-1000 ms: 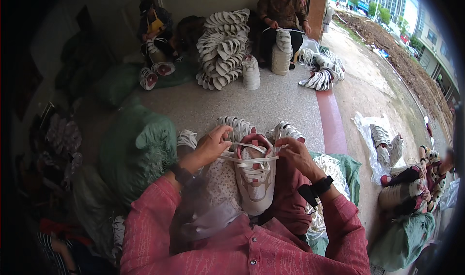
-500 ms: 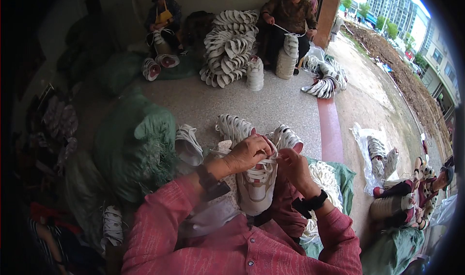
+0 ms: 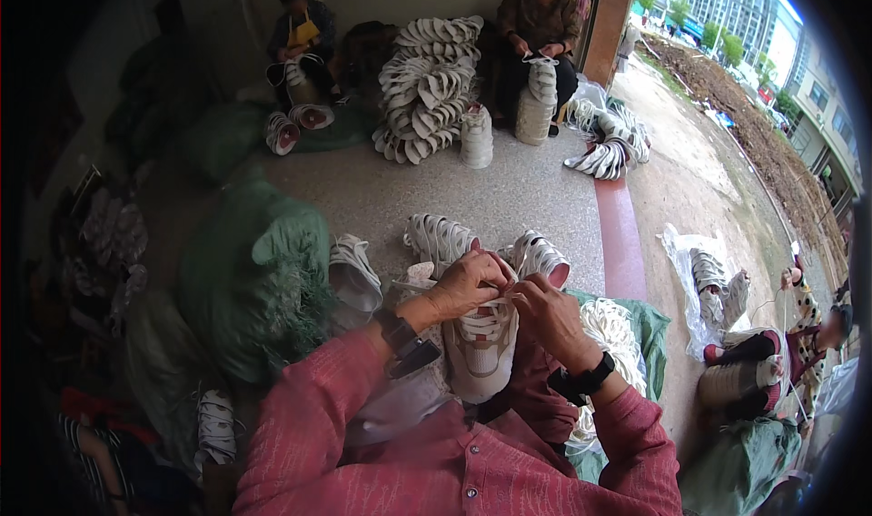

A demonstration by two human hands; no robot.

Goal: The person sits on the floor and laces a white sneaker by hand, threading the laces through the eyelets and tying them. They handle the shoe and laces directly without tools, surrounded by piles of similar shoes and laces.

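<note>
A white and beige shoe upper (image 3: 480, 357) rests upright at my lap, its toe toward me. White shoelace (image 3: 489, 319) crosses its eyelet rows. My left hand (image 3: 465, 284) is closed in a pinch at the top of the lacing. Close beside it, my right hand (image 3: 547, 314) has its fingers bent together around the lace at the shoe's right eyelet row. My fingers hide the lace ends and the upper eyelets. Just beyond my hands lie two rows of nested shoe uppers: one row (image 3: 434, 237) on the left, another row (image 3: 538, 251) on the right.
A stuffed green sack (image 3: 250, 262) stands at left, with a laced upper (image 3: 352, 271) beside it. Loose white laces (image 3: 610, 334) lie on green sacking at my right. Co-workers sit at the back and far right, near a tall stack of uppers (image 3: 427, 89).
My right hand has shifted slightly left and up, closer to my left hand. The back-right co-worker's hands have come together; the far-right co-worker's arm has lifted with a lace.
</note>
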